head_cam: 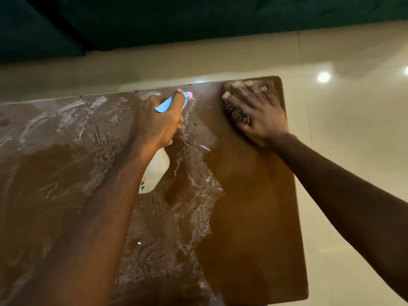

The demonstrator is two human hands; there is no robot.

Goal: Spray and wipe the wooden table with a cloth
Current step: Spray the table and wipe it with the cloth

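Cloth [235, 109] lay bunched at the bench's [260, 206] 1 o'clock corner, soft and limp, best pressed flat under a palm. Right hand [259, 115] was spread wide on it. Left hand [157, 120] gripped the spray bottle [157, 168] by its neck, light plastic, probably slick; residue smeared toward 9 o'clock.

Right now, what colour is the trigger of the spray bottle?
Light blue, on the spray bottle in the left hand; head view.

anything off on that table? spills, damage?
No damage visible. The table is split: left and middle are smeared with whitish, speckled residue, while the right strip is clean. The right hand presses the cloth at the far corner; the left hand holds the bottle.
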